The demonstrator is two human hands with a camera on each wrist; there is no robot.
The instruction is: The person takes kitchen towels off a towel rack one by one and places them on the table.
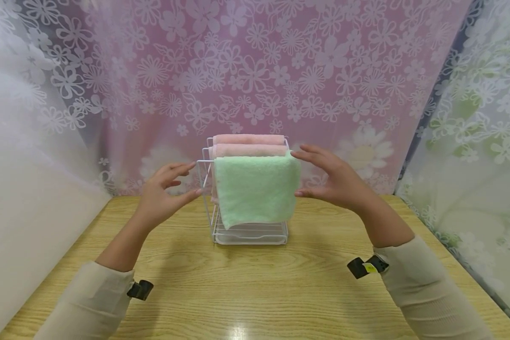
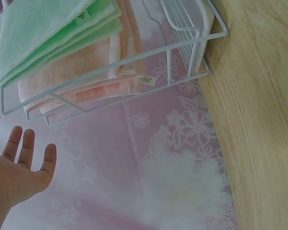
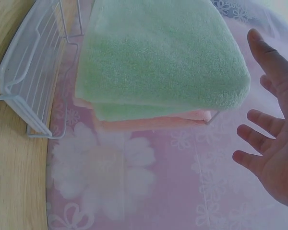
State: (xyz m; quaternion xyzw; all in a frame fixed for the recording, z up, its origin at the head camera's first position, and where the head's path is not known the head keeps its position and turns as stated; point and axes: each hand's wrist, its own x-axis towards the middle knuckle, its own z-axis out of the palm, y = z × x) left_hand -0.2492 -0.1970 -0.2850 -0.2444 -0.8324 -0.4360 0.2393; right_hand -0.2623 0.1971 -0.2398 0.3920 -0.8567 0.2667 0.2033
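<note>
A white wire rack (image 1: 205, 200) stands upright on the table, with a mint-green towel (image 1: 257, 189) draped over its front bar. Behind it hang a pale pink towel (image 1: 250, 150) and a slightly deeper pink towel (image 1: 248, 139), mostly hidden by the green one. My left hand (image 1: 158, 194), fingers spread, is beside the rack's left side; the left wrist view shows a gap between its fingers and the wires. On the other side my right hand (image 1: 335, 177) has its fingers extended near the green towel's right edge, apart from it in the right wrist view. Both hands hold nothing.
The rack's base holds a shallow white tray (image 1: 250, 239) under a wire grid. Under it lies a light wood-grain table (image 1: 246, 288). A pink floral curtain (image 1: 255, 71) hangs behind, with pale sheets on the left (image 1: 34, 156) and right (image 1: 484, 141).
</note>
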